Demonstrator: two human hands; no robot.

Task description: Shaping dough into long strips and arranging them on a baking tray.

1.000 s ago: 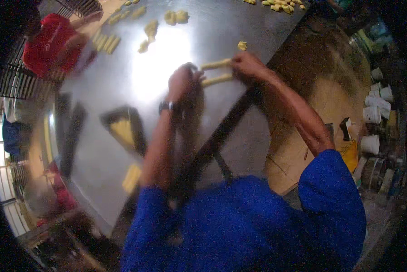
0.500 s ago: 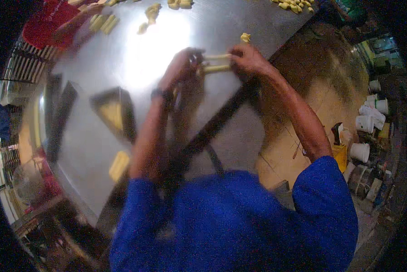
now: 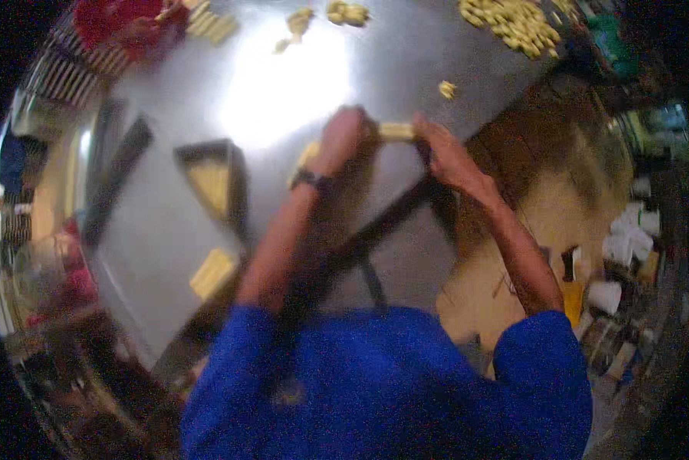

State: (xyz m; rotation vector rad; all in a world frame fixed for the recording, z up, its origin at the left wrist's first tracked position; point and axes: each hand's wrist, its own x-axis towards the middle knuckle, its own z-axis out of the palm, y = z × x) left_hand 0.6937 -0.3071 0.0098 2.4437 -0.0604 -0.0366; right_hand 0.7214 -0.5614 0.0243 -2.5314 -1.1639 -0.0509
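Note:
Stretched between my hands are pale yellow dough strips (image 3: 396, 131), lying close together just above the metal table (image 3: 406, 54). My left hand (image 3: 348, 134) is closed around their left end, its fingertips mostly hidden and blurred. At their right end, my right hand (image 3: 445, 155) grips with its fingers pinched. More yellow dough (image 3: 304, 162) shows on the table beside my left wrist, partly covered by it. A small crumpled dough lump (image 3: 447, 90) lies beyond my right hand.
Left of my arm stands a dark-walled tray (image 3: 241, 172) with yellow strips inside; a flat yellow slab (image 3: 214, 274) lies nearer. A heap of dough pieces (image 3: 513, 27) sits far right. At far left, a person in red (image 3: 114, 27) reaches toward dough rows (image 3: 212, 24). White buckets (image 3: 605, 297) stand right.
The two strips, held apart before, now lie close together between my hands. The whole view has shifted, so the table and its contents appear lower and further right.

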